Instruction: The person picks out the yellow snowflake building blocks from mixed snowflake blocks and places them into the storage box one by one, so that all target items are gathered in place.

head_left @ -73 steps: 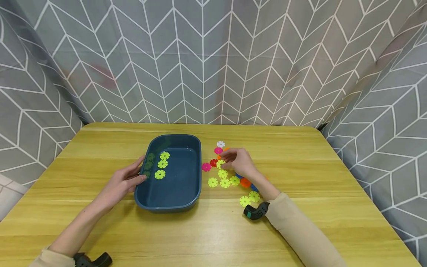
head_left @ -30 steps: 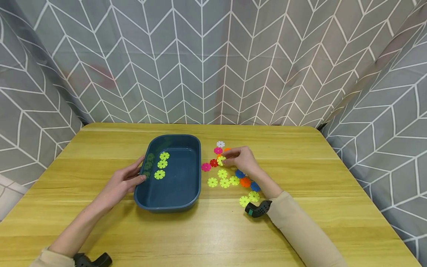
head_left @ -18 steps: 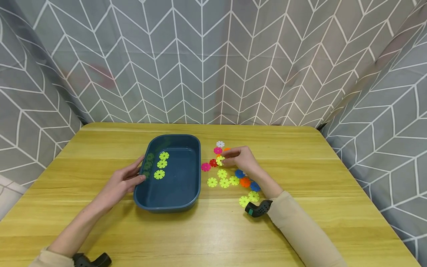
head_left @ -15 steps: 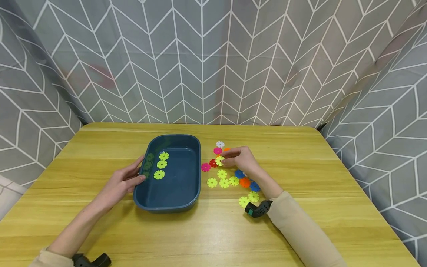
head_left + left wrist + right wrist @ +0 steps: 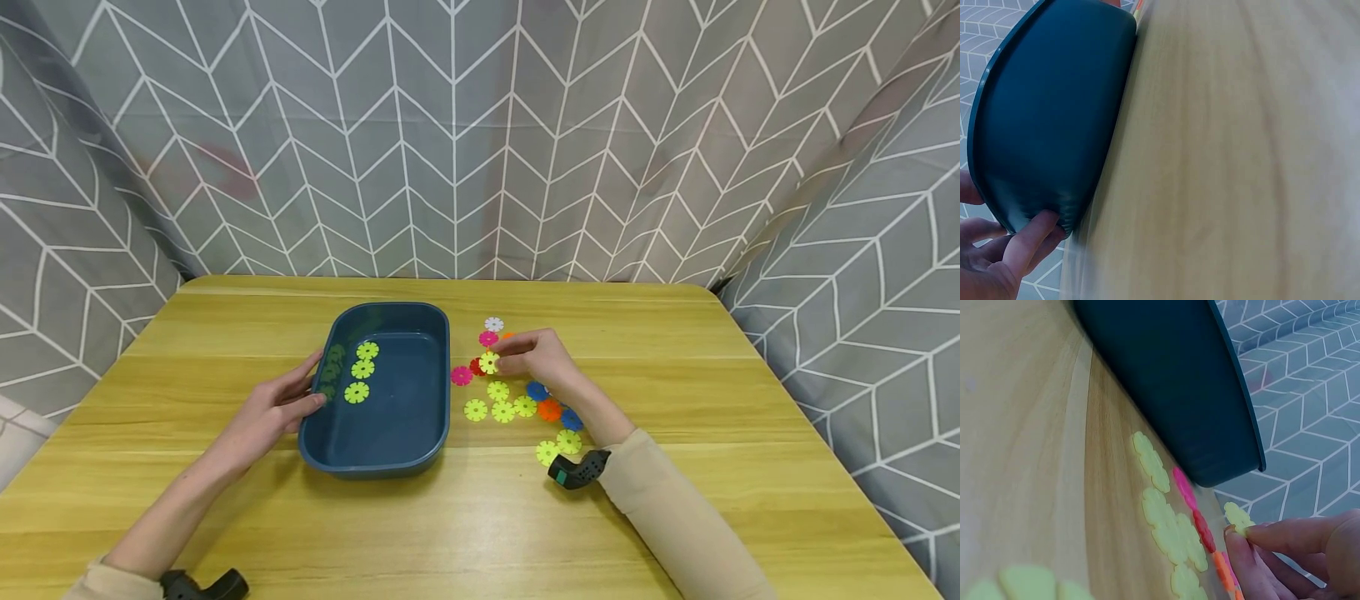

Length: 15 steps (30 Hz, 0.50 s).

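Observation:
My right hand pinches a yellow-green notched plastic disc between thumb and fingertips, raised off the table in the right wrist view, where the held disc shows nearly edge-on. My left hand holds the left wall of a dark blue plastic bin, thumb over the rim and fingers outside. The fingers press against the bin's outer wall in the left wrist view. Inside the bin, yellow-green discs lie in a row along the left side, with their reflection on the wall.
Right of the bin lie several loose discs: yellow-green, pink, red, white, blue and orange. Two yellow-green discs lie near the right wrist camera. A grey patterned curtain hangs behind the wooden table.
The right hand has closed thumb and fingers on a yellow-green disc, lifted it from the pile and moved it slightly left. The left hand keeps its place on the bin.

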Each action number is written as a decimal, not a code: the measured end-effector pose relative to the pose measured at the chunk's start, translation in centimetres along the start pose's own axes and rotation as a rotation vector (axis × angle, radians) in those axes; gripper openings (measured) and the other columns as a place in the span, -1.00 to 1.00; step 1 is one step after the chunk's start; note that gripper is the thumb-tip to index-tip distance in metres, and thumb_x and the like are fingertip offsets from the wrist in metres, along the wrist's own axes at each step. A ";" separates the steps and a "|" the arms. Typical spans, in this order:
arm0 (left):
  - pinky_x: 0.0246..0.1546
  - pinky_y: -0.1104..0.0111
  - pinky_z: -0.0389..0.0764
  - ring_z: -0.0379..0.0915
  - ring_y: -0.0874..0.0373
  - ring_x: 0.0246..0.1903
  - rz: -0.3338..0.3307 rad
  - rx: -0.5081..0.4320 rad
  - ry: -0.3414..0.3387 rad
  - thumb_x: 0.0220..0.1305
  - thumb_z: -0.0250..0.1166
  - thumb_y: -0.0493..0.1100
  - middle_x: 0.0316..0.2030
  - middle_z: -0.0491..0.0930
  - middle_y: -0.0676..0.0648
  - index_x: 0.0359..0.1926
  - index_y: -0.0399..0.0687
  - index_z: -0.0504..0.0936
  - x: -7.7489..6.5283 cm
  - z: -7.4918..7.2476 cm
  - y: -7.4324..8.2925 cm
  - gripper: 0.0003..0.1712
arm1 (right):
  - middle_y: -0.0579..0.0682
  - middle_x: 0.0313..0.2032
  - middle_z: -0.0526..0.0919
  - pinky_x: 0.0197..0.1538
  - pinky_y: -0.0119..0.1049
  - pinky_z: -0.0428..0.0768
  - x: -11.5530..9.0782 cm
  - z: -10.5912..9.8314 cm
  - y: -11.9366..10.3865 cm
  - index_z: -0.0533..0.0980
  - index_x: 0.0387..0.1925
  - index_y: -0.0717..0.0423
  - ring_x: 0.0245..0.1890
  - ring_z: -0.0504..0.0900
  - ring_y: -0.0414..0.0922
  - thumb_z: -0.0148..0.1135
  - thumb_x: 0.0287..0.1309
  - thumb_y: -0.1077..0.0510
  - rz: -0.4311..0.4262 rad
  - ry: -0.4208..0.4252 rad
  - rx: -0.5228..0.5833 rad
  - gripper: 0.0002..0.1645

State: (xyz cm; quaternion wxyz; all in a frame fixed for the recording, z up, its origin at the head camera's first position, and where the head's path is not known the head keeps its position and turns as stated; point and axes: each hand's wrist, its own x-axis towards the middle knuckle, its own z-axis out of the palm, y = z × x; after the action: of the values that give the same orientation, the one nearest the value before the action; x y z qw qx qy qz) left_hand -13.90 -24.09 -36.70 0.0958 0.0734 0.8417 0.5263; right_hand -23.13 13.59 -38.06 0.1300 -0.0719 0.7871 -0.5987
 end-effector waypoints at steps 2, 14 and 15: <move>-0.28 0.45 0.58 0.44 -0.15 0.14 0.004 0.002 0.003 0.51 0.10 -0.16 0.43 0.14 -0.49 0.59 -0.02 -0.05 0.0 -0.1 0.0 -0.22 | 0.22 -0.05 0.73 -0.02 -0.18 0.70 0.0 0.1 0.0 0.67 0.00 0.29 -0.20 0.73 -0.08 0.33 0.17 0.36 0.000 -0.008 0.002 -0.67; -0.10 0.41 0.66 0.30 -0.37 0.31 0.018 -0.054 -0.003 0.50 0.10 -0.18 0.43 0.11 -0.51 0.59 -0.06 -0.05 -0.1 0.0 0.0 -0.22 | 0.20 0.05 0.67 0.03 -0.17 0.68 0.2 0.1 -0.7 0.64 0.09 0.24 -0.13 0.70 -0.09 0.31 0.19 0.34 0.022 -0.072 -0.003 -0.61; -0.09 0.41 0.66 0.29 -0.37 0.31 0.018 -0.055 -0.003 0.51 0.10 -0.18 0.43 0.11 -0.52 0.59 -0.06 -0.05 -0.1 0.0 0.0 -0.22 | 0.19 0.06 0.68 0.04 -0.18 0.68 0.3 0.1 -0.9 0.64 0.09 0.23 -0.11 0.70 -0.08 0.32 0.19 0.33 0.020 -0.077 -0.012 -0.60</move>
State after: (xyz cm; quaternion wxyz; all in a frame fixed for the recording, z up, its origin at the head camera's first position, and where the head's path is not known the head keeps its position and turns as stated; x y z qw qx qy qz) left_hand -13.83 -24.09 -36.72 0.0945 0.0791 0.8259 0.5501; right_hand -23.41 13.21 -37.24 0.1655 -0.0879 0.7858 -0.5894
